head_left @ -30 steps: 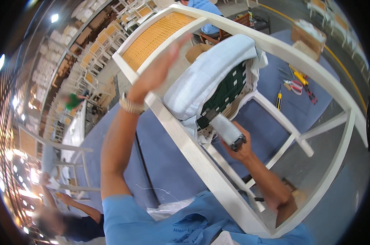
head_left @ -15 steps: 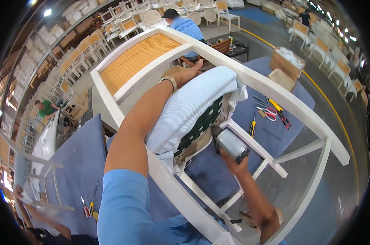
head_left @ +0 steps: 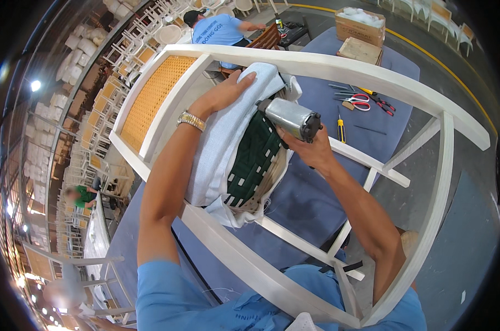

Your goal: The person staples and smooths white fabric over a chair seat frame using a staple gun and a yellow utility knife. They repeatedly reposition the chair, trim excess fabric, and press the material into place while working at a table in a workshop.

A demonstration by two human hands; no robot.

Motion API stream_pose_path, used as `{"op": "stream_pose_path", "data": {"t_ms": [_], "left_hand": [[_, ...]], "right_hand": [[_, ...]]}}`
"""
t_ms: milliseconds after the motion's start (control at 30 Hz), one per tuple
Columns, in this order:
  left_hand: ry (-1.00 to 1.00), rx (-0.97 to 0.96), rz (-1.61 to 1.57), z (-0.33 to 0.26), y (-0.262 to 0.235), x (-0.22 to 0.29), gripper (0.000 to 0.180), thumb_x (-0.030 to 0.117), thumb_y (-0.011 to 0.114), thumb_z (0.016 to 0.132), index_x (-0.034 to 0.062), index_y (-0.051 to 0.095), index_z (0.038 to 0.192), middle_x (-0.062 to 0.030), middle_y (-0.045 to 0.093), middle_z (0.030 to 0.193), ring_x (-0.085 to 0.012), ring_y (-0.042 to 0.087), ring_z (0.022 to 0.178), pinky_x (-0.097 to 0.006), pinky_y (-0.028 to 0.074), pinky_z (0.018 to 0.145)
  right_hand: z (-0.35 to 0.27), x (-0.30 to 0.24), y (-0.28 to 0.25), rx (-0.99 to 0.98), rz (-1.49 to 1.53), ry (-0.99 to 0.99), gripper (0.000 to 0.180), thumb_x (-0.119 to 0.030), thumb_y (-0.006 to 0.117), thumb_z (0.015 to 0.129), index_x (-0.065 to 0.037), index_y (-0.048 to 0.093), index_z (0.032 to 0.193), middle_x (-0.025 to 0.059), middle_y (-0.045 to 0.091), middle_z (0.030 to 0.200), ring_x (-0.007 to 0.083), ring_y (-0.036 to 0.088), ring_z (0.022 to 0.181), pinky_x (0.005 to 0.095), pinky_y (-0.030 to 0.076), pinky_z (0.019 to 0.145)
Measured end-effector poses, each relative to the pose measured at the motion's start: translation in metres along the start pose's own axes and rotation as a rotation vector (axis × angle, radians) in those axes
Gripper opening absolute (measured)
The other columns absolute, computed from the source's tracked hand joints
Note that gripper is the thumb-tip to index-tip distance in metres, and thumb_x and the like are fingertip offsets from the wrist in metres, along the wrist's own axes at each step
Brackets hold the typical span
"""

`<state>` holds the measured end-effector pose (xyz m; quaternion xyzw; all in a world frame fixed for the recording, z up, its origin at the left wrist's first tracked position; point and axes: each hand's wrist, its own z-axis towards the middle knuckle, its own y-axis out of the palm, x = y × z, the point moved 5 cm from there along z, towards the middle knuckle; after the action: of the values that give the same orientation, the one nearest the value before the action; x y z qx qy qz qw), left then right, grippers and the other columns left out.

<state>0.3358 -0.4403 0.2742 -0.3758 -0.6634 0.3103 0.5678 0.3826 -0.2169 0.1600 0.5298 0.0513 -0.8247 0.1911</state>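
Blue-covered worktable [head_left: 310, 193] carries a white chair frame [head_left: 316, 64], tipped over, its woven cane back panel [head_left: 157, 102] at 10 o'clock. Padded seat [head_left: 219, 135] lies near the centre, covered in pale fabric, with dark green webbing [head_left: 253, 154] exposed on its underside. Left hand [head_left: 222, 95], at 11 o'clock, rests on the fabric, thumb extended; finger closure cannot be told, fingers being partly hidden. Right hand [head_left: 308, 146], at 2 o'clock, is wrapped firmly around a grey metal tool [head_left: 288, 117], nose at the seat's edge; contact cannot be confirmed. Red-handled scissors [head_left: 360, 103] and a yellow-handled screwdriver [head_left: 341, 129] lie at 2 o'clock, cardboard box [head_left: 360, 33] at 1.
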Motion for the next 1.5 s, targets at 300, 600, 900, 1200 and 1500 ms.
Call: {"op": "stream_pose_path", "data": {"t_ms": [300, 600, 900, 1200, 1500], "left_hand": [[0.097, 0.140, 0.213, -0.015, 0.007, 0.019, 0.098, 0.068, 0.045, 0.098, -0.0121, 0.028, 0.152, -0.0423, 0.042, 0.146, -0.0481, 0.041, 0.142, -0.045, 0.032, 0.119], [0.094, 0.157, 0.242, -0.014, 0.009, 0.019, 0.100, 0.068, 0.044, 0.098, -0.0143, 0.027, 0.151, -0.0425, 0.043, 0.145, -0.0476, 0.042, 0.141, -0.045, 0.033, 0.118], [0.014, 0.128, 0.262, -0.019, 0.008, 0.025, 0.097, 0.067, 0.043, 0.100, -0.0127, 0.028, 0.153, -0.0354, 0.032, 0.157, -0.0408, 0.031, 0.150, -0.039, 0.023, 0.123], [0.192, 0.038, -0.544, -0.041, -0.021, 0.012, 0.091, 0.074, 0.025, 0.101, 0.0042, 0.030, 0.159, -0.0161, 0.022, 0.168, -0.0318, 0.018, 0.156, -0.044, 0.012, 0.126], [-0.166, -0.135, -0.751, -0.022, 0.015, -0.105, 0.076, 0.061, 0.022, 0.107, 0.0065, 0.034, 0.158, -0.0187, 0.037, 0.160, -0.0246, 0.037, 0.148, -0.037, 0.028, 0.122]], "right_hand": [[0.005, -0.004, 0.006, -0.072, -0.041, 0.084, 0.033, -0.017, 0.083, 0.083, -0.002, 0.071, 0.110, 0.0086, 0.075, 0.093, 0.0151, 0.069, 0.081, 0.0330, 0.055, 0.075], [0.007, -0.002, 0.006, -0.106, -0.072, 0.078, 0.035, -0.016, 0.083, 0.084, -0.002, 0.071, 0.113, 0.0082, 0.075, 0.098, 0.0142, 0.069, 0.085, 0.0319, 0.056, 0.079], [-0.002, -0.014, 0.013, -0.148, 0.040, 0.092, 0.030, -0.013, 0.082, 0.084, -0.002, 0.071, 0.111, 0.0066, 0.075, 0.095, 0.0114, 0.067, 0.084, 0.0298, 0.055, 0.077], [-0.013, -0.001, -0.002, 0.019, 0.168, 0.120, 0.031, -0.014, 0.081, 0.086, 0.000, 0.071, 0.112, 0.0045, 0.074, 0.092, 0.0108, 0.065, 0.075, 0.0282, 0.054, 0.067], [-0.020, -0.011, 0.006, -0.037, 0.110, 0.237, 0.033, -0.014, 0.079, 0.089, 0.001, 0.069, 0.117, 0.0045, 0.072, 0.091, 0.0087, 0.062, 0.069, 0.0259, 0.052, 0.061]]}}
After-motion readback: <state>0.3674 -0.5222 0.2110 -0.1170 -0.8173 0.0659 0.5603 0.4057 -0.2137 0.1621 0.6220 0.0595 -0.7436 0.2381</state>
